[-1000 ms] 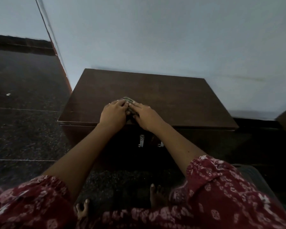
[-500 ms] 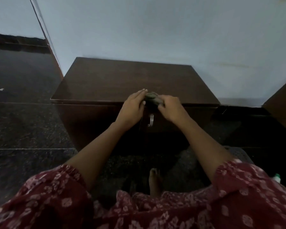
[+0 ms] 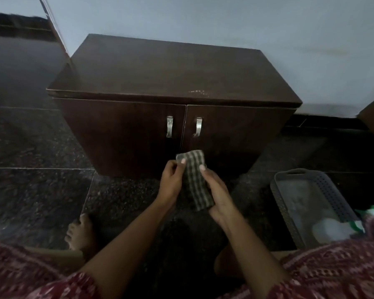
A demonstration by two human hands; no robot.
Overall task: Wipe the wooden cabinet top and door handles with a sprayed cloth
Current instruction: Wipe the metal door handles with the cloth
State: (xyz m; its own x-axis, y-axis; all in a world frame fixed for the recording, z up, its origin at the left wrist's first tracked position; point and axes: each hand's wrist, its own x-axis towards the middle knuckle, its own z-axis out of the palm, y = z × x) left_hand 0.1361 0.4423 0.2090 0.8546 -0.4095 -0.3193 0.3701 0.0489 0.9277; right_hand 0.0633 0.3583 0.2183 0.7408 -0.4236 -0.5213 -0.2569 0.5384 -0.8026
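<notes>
Wooden cabinet (image 3: 173, 83) against wall; two metal door handles (image 3: 170, 126) below its top edge. Checked cloth (image 3: 195, 180) held folded before the doors, left hand (image 3: 171, 182) and right hand (image 3: 219, 193) both closed on it. Dim light; dampness unclear. Wrap a fresh fold around each handle.

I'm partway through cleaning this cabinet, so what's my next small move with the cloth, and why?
Probably lift the folded cloth, held between your left hand and right hand, up to the left door handle. Both handles sit untouched just above it, and nothing lies on the cabinet top.
</notes>
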